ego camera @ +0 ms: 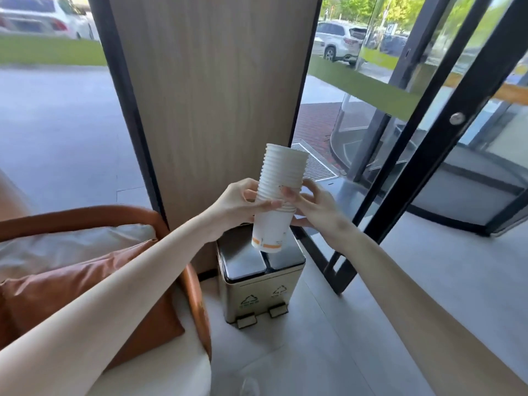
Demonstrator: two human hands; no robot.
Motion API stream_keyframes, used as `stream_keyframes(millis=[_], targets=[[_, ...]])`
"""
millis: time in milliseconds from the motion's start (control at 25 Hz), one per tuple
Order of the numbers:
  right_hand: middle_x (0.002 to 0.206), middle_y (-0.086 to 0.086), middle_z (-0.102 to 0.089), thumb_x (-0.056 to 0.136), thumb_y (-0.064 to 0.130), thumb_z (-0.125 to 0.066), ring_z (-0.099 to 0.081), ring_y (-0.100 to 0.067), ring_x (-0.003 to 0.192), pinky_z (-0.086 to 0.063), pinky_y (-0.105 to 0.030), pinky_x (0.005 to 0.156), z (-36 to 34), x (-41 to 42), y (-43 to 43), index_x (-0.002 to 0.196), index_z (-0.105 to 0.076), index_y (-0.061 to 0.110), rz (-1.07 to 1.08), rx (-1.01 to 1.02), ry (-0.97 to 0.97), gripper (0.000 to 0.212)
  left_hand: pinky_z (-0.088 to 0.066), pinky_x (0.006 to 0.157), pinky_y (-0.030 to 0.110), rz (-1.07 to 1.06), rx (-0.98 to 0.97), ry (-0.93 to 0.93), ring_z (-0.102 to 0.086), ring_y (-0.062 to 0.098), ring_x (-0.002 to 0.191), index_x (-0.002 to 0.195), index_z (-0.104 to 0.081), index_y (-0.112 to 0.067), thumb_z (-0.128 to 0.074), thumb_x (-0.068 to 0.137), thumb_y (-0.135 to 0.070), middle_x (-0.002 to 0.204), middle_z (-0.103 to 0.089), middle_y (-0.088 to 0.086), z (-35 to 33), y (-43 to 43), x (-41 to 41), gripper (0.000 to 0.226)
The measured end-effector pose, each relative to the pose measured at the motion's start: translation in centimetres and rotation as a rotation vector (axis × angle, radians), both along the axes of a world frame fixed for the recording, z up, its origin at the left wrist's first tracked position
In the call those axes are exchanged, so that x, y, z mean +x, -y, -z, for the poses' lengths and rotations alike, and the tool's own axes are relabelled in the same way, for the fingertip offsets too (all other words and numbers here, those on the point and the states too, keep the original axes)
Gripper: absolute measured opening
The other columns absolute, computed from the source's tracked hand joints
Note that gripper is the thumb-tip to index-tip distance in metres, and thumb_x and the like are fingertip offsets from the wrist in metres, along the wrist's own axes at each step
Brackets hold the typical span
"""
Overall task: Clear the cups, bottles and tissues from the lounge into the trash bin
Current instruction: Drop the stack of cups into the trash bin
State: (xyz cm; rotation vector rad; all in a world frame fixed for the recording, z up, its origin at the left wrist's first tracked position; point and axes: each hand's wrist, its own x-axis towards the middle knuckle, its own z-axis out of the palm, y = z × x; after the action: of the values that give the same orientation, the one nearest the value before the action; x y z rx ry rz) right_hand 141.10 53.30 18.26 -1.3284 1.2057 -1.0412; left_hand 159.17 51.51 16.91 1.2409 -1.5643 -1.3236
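Head view, ribbed paper cups point(281, 175) — steel bin point(258, 294)

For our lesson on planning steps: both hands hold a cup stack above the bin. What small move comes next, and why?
Probably press a foot pedal of the square steel two-lid bin: both dark lids look shut, and the left hand and right hand each grip the tall stack of white paper cups just above them, leaving no hand free.

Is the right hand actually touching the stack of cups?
Touching. The head view shows the right hand with fingertips pressed on the rims of the stack of cups, no gap; the left hand grips the opposite side.
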Motion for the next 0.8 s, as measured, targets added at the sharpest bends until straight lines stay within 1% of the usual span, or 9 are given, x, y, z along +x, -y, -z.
stream_keyframes(millis=[80,200,280,360,480,640,800], targets=[[0.106,-0.01,-0.072,0.085,0.029,-0.068,-0.073,-0.017,0.09,-0.061,-0.033,0.075,0.2,-0.4,5.7,0.121,-0.054,0.011,-0.033,0.003,-0.002,0.043,-0.059,0.086,0.037,-0.047,0.007,0.029,-0.068,0.014,0.105,0.115,-0.058,-0.013,-0.078,0.079,-0.028,0.114,-0.069,0.005,0.3,5.1,-0.4,0.044],[0.107,-0.01,-0.073,0.084,0.03,-0.07,-0.072,-0.018,0.093,-0.061,-0.033,0.074,0.1,-0.2,12.3,0.12,-0.054,0.011,-0.067,-0.003,0.008,0.044,-0.058,0.089,0.036,-0.103,0.016,0.047,-0.066,0.014,0.108,0.118,-0.057,-0.014,-0.078,0.079,-0.03,0.117,-0.068,0.003,0.0,11.0,-0.3,0.047],[0.105,-0.007,-0.073,0.082,0.032,-0.071,-0.072,-0.019,0.094,-0.061,-0.033,0.075,0.1,-0.2,15.9,0.12,-0.054,0.012,-0.084,0.005,0.012,0.046,-0.057,0.091,0.036,-0.106,0.051,0.041,-0.066,0.013,0.109,0.123,-0.057,-0.015,-0.078,0.079,-0.031,0.119,-0.068,0.002,-0.3,14.1,-0.2,0.051],[0.105,-0.007,-0.073,0.081,0.035,-0.072,-0.072,-0.018,0.096,-0.06,-0.036,0.078,0.4,-0.2,19.2,0.12,-0.054,0.012,-0.096,0.003,0.009,0.049,-0.056,0.092,0.037,-0.082,0.071,0.03,-0.067,0.014,0.108,0.126,-0.059,-0.017,-0.077,0.081,-0.03,0.119,-0.07,0.001,-0.4,16.9,0.1,0.05],[0.109,-0.007,-0.071,0.082,0.031,-0.072,-0.071,-0.016,0.097,-0.06,-0.038,0.08,0.7,0.4,23.0,0.124,-0.054,0.012,-0.138,0.002,0.015,0.049,-0.057,0.091,0.034,-0.109,0.089,0.011,-0.069,0.013,0.106,0.126,-0.06,-0.015,-0.075,0.083,-0.027,0.118,-0.071,0.002,-0.3,20.0,0.6,0.047],[0.107,-0.003,-0.071,0.082,0.03,-0.073,-0.071,-0.013,0.096,-0.061,-0.039,0.078,1.5,1.2,27.3,0.123,-0.055,0.011,-0.178,-0.004,0.032,0.049,-0.057,0.089,0.032,-0.157,0.09,0.01,-0.07,0.011,0.104,0.125,-0.061,-0.016,-0.076,0.082,-0.024,0.115,-0.072,0.0,0.0,23.2,1.5,0.046],[0.109,0.002,-0.07,0.079,0.032,-0.075,-0.069,-0.013,0.101,-0.061,-0.041,0.078,2.3,1.5,31.4,0.12,-0.056,0.014,-0.211,-0.003,0.026,0.048,-0.057,0.092,0.034,-0.177,0.123,0.02,-0.069,0.009,0.106,0.127,-0.061,-0.017,-0.077,0.081,-0.025,0.117,-0.072,-0.002,0.5,26.7,1.6,0.049]])
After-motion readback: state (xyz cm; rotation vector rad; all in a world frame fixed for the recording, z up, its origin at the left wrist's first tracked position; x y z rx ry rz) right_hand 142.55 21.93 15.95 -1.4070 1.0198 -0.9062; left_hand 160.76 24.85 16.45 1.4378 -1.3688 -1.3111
